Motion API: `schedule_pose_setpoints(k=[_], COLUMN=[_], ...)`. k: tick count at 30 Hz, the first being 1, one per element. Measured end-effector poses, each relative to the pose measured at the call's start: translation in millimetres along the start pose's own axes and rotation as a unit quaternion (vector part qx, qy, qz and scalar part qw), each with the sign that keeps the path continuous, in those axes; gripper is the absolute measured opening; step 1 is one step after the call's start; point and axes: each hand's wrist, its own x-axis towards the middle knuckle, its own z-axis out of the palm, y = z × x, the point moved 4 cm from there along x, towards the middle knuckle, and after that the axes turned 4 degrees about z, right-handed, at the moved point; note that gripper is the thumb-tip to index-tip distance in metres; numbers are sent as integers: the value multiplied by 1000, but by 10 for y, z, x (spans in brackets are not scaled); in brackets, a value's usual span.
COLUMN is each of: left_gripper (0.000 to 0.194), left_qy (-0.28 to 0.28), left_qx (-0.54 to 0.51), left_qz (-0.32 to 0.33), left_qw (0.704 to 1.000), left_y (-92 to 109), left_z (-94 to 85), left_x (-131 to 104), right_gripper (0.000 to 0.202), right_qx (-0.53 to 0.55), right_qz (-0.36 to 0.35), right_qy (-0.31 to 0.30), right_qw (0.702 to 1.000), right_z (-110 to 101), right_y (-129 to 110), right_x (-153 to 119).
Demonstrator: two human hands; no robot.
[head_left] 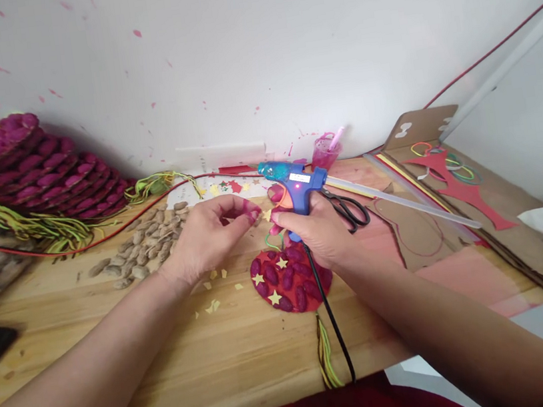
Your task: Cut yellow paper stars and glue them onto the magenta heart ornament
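My right hand (pixel 323 233) is wrapped round a blue hot glue gun (pixel 297 190), its lit red light facing me and its nozzle pointing left. A small yellow star (pixel 268 215) shows by that hand's thumb and fingertips. To the left, my left hand (pixel 208 236) is pinched closed, pink stains on its fingertips; I cannot make out what is between them. Below both hands lies a red disc (pixel 285 302) covered with purple-dyed peanuts (pixel 288 276) and several yellow stars (pixel 275 296). A yellow-green tassel (pixel 325 351) hangs toward the table's front edge.
Plain peanuts (pixel 148 241) are heaped left of centre, with yellow scraps (pixel 212 305) nearby. Purple-studded discs (pixel 39 169) are stacked at the back left. Black scissors (pixel 352 211), a long glue stick (pixel 413 205), a pink cup (pixel 325 152) and cardboard (pixel 518 229) lie right. Cords cross the table.
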Motion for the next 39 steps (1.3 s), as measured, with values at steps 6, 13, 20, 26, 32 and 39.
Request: schedule_pose_setpoints(k=[6, 13, 20, 26, 32, 39], left_gripper=[24, 23, 14, 16, 16, 18], left_qy=[-44, -48, -63, -63, -66, -75], left_qx=[-74, -130, -180, -200, -200, -203], left_qz=[-47, -91, -132, -144, -143, -145], left_qw=[995, 986, 973, 967, 967, 966], left_y=[-23, -108, -105, -106, -121, -131], left_z=[83, 77, 88, 91, 83, 81], left_x=[-28, -27, -22, -20, -17, -21], right_gripper=[23, 27, 31, 30, 31, 27], right_qx=[-3, 17, 27, 20, 20, 21], right_qz=[-1, 4, 10, 10, 11, 16], right_qy=[-7, -25, -16, -26, -37, -54], right_qw=[1000, 1000, 999, 999, 999, 998], right_z=[8, 4, -14, -12, -3, 4], right_y=[-2, 2, -13, -13, -21, -11], right_x=[1, 7, 10, 10, 7, 10])
